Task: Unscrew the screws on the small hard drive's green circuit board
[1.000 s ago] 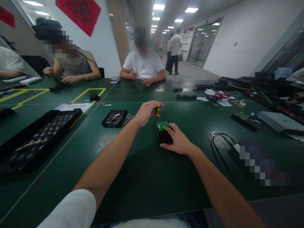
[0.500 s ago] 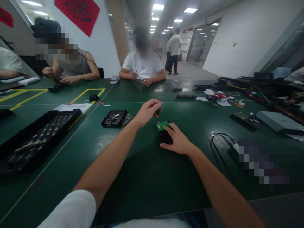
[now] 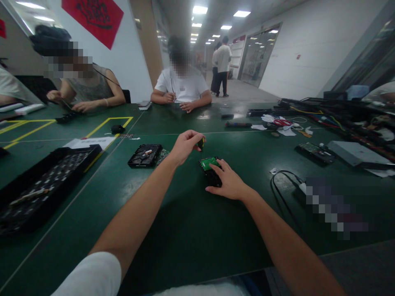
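Observation:
My left hand (image 3: 184,146) is closed in a pinch round the yellow-and-black handle of a small screwdriver (image 3: 201,143), held upright just above a hard drive (image 3: 209,169). The drive is black with a green circuit board (image 3: 207,163) facing up, and it lies flat on the green table (image 3: 191,230). My right hand (image 3: 227,181) rests on the drive's near right side, fingers spread and pressed on it, holding it still. The screwdriver's tip is hidden behind my fingers.
A second opened drive (image 3: 145,155) lies left of my left hand. A black tray (image 3: 40,185) stands at the left. A black cable (image 3: 285,193) and more drives and wires (image 3: 314,152) lie at the right. Two seated people (image 3: 182,88) work across the table.
My left hand has turned the screwdriver between its fingers, so the yellow handle hid and showed again. The right hand stays on the drive. The view has shifted slightly.

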`<state>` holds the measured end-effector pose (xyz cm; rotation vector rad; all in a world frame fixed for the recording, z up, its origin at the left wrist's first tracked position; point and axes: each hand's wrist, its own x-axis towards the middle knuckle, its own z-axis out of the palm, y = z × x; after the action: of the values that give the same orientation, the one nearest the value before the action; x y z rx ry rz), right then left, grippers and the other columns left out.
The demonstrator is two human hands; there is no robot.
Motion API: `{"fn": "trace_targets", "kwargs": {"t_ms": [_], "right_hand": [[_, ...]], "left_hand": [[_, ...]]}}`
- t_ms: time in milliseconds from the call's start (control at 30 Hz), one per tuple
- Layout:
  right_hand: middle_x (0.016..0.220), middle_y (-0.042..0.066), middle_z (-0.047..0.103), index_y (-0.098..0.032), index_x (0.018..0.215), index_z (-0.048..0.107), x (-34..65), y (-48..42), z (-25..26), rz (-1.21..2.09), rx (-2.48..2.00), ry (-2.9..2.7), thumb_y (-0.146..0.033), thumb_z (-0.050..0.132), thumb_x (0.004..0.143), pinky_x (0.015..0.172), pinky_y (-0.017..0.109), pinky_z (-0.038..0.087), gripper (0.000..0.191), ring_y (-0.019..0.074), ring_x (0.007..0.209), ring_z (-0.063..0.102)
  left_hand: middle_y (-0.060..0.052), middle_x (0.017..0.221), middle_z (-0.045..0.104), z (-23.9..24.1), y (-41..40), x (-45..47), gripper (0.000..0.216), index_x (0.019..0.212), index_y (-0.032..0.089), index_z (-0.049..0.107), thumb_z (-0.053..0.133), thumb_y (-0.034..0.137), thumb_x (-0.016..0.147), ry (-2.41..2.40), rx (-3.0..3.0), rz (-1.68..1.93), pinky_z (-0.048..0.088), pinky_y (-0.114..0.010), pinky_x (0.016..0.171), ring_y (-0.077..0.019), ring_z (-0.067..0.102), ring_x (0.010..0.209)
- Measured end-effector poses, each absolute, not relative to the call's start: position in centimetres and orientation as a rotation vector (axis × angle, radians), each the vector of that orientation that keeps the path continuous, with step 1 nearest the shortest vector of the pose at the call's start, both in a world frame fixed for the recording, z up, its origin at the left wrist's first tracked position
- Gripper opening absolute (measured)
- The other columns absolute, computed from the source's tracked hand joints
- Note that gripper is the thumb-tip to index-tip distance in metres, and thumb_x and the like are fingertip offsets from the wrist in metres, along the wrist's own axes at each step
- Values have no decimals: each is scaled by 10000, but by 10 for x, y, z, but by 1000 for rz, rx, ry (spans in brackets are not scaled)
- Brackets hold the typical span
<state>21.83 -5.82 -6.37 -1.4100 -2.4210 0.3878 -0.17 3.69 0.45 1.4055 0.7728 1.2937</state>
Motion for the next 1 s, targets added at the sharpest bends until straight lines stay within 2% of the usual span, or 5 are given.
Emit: {"fn": "trace_targets", "kwargs": {"t_ms": [167, 300, 567, 733, 1000], "right_hand": [[1682, 199, 245, -204, 1596, 363, 218, -59, -62, 382, -1407, -2424, -808, 671, 780, 1248, 620, 234, 1061, 447, 1571, 167], [1673, 215, 256, -183, 1590, 375, 217, -60, -61, 381, -1415, -2422, -815, 675, 773, 1246, 612, 246, 1076, 448, 1567, 181], [1679, 201, 254, -213, 1594, 368, 218, -60, -63, 357, -1409, -2422, -836, 649, 778, 1247, 619, 236, 1065, 441, 1560, 211], [1685, 197, 241, -213, 1597, 362, 218, -60, -63, 361, -1416, -2423, -830, 658, 775, 1248, 608, 239, 1069, 439, 1565, 198], [1686, 196, 246, -216, 1596, 363, 218, -61, -60, 364, -1436, -2427, -849, 627, 783, 1244, 618, 248, 1064, 436, 1571, 183]], "left_hand": [[-95, 954, 733, 3, 36, 0, 329, 945, 160, 615, 773, 428, 840, 725, 1417, 1248, 526, -239, 589, -192, 711, 861], [-67, 946, 703, 5, 33, 0, 349, 1027, 177, 658, 763, 454, 844, 696, 1399, 1239, 506, -225, 569, -182, 693, 863], [-84, 1054, 705, 5, 34, -4, 336, 980, 168, 751, 766, 468, 828, 773, 1461, 1254, 516, -215, 584, -158, 641, 855], [-91, 953, 717, 10, 35, -7, 307, 1058, 163, 739, 697, 390, 856, 773, 1433, 1241, 540, -232, 587, -188, 667, 872], [-95, 972, 718, 7, 35, -5, 327, 951, 151, 693, 774, 441, 825, 828, 1524, 1294, 557, -253, 595, -181, 664, 831]]}}
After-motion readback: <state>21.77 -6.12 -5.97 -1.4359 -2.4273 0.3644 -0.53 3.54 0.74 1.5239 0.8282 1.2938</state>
